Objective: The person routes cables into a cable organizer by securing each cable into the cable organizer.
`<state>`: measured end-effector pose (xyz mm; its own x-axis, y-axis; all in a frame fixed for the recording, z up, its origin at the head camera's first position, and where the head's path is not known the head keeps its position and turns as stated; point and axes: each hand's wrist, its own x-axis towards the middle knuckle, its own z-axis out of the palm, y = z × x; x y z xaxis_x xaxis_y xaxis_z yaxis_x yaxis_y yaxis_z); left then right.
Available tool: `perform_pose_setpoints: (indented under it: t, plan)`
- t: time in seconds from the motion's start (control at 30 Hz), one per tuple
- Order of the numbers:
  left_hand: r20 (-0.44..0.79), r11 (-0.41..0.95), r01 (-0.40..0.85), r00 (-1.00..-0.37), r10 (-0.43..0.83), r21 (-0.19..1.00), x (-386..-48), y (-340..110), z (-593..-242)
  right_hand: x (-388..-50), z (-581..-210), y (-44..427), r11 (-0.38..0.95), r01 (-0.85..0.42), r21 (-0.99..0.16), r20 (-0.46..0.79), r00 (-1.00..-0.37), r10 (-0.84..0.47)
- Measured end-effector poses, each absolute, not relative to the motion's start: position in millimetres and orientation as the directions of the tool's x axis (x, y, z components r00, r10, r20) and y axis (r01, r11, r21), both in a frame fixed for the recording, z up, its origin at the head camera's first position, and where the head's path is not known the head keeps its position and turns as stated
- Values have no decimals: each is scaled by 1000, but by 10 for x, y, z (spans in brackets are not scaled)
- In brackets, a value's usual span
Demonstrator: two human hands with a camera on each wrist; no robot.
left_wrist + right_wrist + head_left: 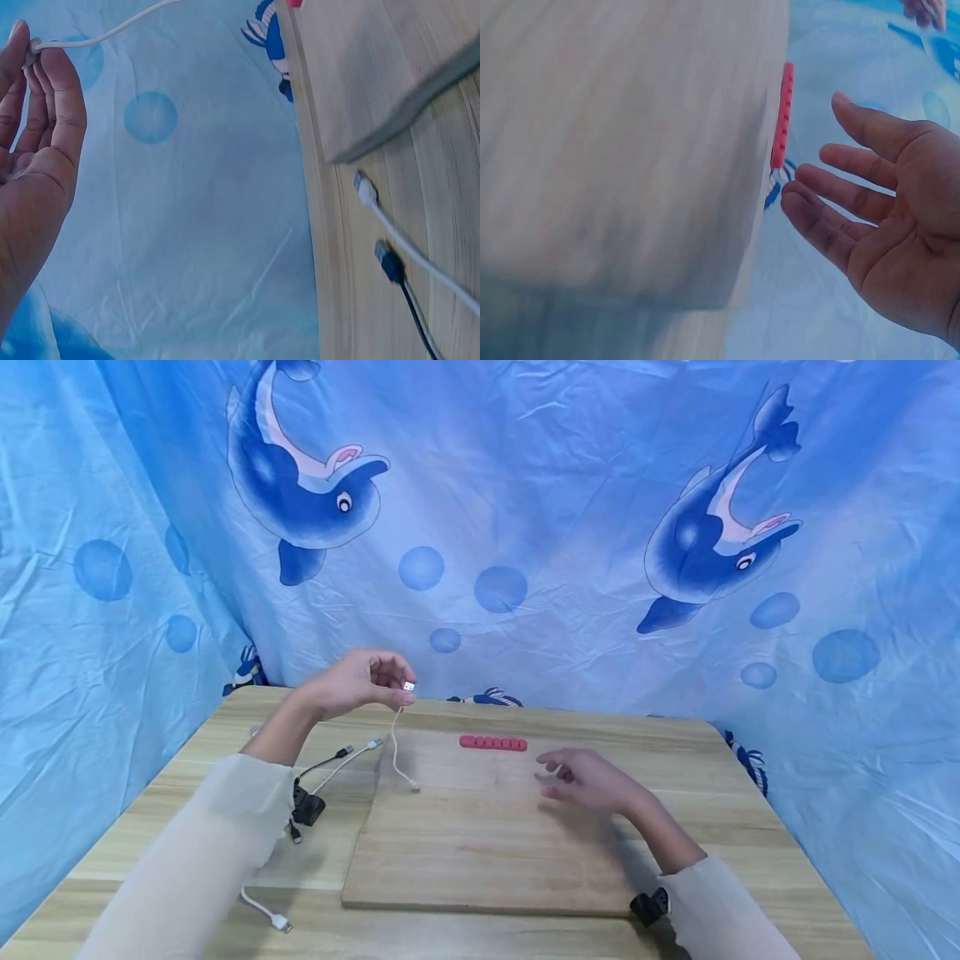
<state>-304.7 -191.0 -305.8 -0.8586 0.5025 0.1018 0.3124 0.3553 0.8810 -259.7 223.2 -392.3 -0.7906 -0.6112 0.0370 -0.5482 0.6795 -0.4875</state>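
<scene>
My left hand (pixel 360 682) pinches the white USB plug (pixel 408 687) of a short white cable (pixel 395 747) between thumb and fingers, raised above the board's back left. The cable hangs down, its other end near the board's surface. In the left wrist view the left hand (pixel 45 127) holds the plug by its end. A red strip with several notches (pixel 493 743) lies at the back of the wooden board (pixel 480 852). To the right of it my right hand (pixel 588 781) hovers with relaxed, slightly bent fingers, holding nothing; the right wrist view shows its palm (pixel 900 217).
Left of the board lie a black cable plug (pixel 344 752) and a white cable plug (pixel 374 744). Another white plug (pixel 281 923) lies at the front left of the table (pixel 420 937). A blue dolphin-print curtain (pixel 570 527) stands behind the table.
</scene>
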Motion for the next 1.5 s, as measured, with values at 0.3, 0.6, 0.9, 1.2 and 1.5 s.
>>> perform_pose_setpoints:
  t: [0.3, 0.6, 0.9, 1.2, 1.5]
  plan:
    - [128, 237, 287, -844, 521, 928, -3076, -1610, -3058, -2616, -3826, 1885, 616, -634, -468, 123, -737, -664]
    - [156, 155, 275, -835, 528, 949, -3106, -1335, -3068, -2619, -3858, 1502, 452, -623, -639, 220, -711, -668]
    - [172, 121, 276, -828, 533, 953, -3134, -1142, -3114, -2614, -3926, 1214, 360, -541, -760, 254, -757, -602]
    - [203, 59, 273, -826, 526, 960, -3173, -1017, -3170, -2565, -3958, 1213, 317, -388, -865, 203, -850, -486]
    - [222, 127, 299, -880, 420, 946, -3263, -869, -3328, -2484, -3969, 1287, 284, -335, -898, 182, -873, -452]
